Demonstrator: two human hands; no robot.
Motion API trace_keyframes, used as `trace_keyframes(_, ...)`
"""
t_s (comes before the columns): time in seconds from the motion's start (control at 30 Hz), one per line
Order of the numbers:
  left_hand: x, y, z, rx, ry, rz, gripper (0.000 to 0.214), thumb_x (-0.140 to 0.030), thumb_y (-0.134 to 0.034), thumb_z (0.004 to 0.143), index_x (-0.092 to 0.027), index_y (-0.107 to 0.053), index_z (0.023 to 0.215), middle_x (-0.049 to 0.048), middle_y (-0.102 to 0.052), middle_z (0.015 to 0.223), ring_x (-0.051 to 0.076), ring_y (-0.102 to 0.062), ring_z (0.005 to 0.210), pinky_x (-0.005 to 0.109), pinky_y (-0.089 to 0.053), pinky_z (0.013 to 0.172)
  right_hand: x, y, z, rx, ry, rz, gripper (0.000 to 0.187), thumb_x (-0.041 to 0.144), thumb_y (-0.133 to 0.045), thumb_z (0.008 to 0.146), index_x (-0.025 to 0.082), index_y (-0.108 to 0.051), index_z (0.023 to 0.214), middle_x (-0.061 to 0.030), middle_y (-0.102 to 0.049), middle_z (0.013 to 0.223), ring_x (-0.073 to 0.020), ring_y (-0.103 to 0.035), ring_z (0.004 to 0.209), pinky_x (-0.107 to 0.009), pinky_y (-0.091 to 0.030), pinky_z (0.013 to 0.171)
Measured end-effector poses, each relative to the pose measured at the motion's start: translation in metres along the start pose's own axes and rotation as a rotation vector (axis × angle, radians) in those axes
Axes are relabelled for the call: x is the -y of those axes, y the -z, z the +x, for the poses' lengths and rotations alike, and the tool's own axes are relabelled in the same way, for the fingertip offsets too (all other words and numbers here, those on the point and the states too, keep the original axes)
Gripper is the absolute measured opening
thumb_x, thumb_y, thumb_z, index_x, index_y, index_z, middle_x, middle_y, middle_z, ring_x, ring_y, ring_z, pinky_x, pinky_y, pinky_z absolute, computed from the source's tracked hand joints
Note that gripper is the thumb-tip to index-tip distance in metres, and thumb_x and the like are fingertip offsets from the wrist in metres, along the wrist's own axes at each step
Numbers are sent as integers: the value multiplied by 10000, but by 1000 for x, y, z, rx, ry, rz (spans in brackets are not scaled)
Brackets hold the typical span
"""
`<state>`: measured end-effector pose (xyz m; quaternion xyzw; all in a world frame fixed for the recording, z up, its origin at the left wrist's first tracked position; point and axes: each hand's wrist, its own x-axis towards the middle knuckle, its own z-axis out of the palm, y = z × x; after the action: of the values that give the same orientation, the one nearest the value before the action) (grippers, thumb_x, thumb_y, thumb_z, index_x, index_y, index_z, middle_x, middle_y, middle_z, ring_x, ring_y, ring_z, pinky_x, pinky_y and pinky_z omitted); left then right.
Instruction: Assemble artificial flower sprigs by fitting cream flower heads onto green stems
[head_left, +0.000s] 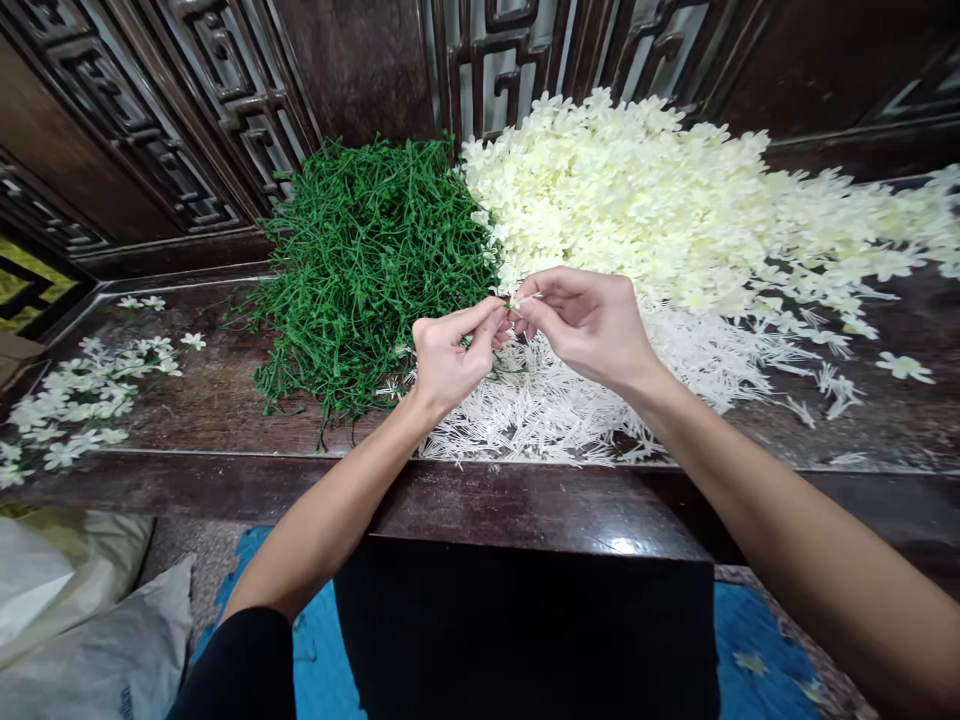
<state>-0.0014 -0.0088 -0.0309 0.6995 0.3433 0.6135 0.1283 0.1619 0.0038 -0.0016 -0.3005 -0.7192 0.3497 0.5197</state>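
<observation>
My left hand (457,358) and my right hand (592,325) meet above the piles, both closed, with fingertips nearly touching. Pinched in the left fingers is a green plastic stem (511,302), mostly hidden by them. Between the right thumb and finger is a thin white plastic stamen (531,297), its end against the stem's tip. Beneath the hands lies a heap of white stamens (540,420). To the left is a tangled pile of green stems (382,250); behind and to the right rises a large mound of cream-white artificial petals (637,200).
Assembled white flowers (90,395) lie at the left of the dark wooden bench (217,400). Loose petals (905,367) lie at the right. A carved wooden backrest (360,70) stands behind. Sacks (112,620) sit on the floor at lower left.
</observation>
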Motion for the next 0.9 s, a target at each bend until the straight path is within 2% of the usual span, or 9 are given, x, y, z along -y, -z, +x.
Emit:
trace_keyframes(0.2,-2,3,2,5,-93,79,158,-152,-624,879,-177,-776,915,21,-771,732,97,-672,537,216,-591,515,3,0,0,9,-12,15,40,176,-675,829,209,-695,837,-1,-689,739,-121,-621,599,-288,-593,582)
trace_keyframes(0.37,-4,3,2,15,-74,110,171,-173,-606,888,-201,-773,914,11,-763,723,105,-668,547,236,-589,521,5,0,0,18,-12,20,39,196,-677,831,220,-703,815,-12,-695,740,-138,-621,592,-319,-597,575)
trace_keyframes(0.53,-5,4,2,31,-111,154,177,-180,-588,894,-197,-764,904,5,-743,687,100,-648,535,229,-562,507,4,1,0,24,-15,26,66,176,-670,823,225,-714,828,-15,-696,758,-144,-622,607,-329,-588,577)
trace_keyframes(0.77,-4,6,3,84,-157,239,205,-160,-554,890,-180,-753,845,4,-702,612,110,-613,515,238,-515,491,5,-2,-2,35,25,-39,107,140,-641,804,208,-708,755,-19,-707,735,-152,-631,616,-329,-577,561)
trace_keyframes(0.83,-3,6,4,77,-141,234,201,-150,-558,887,-173,-752,842,6,-703,615,108,-614,510,234,-512,491,4,-3,-2,17,13,-46,83,150,-650,810,195,-711,774,-23,-702,741,-151,-637,626,-332,-585,584)
trace_keyframes(0.9,-3,5,6,70,-48,182,178,-154,-576,887,-169,-751,858,13,-728,666,110,-643,538,235,-542,525,3,-1,0,14,-30,-32,41,178,-672,823,184,-712,819,-28,-697,755,-152,-646,637,-338,-596,609)
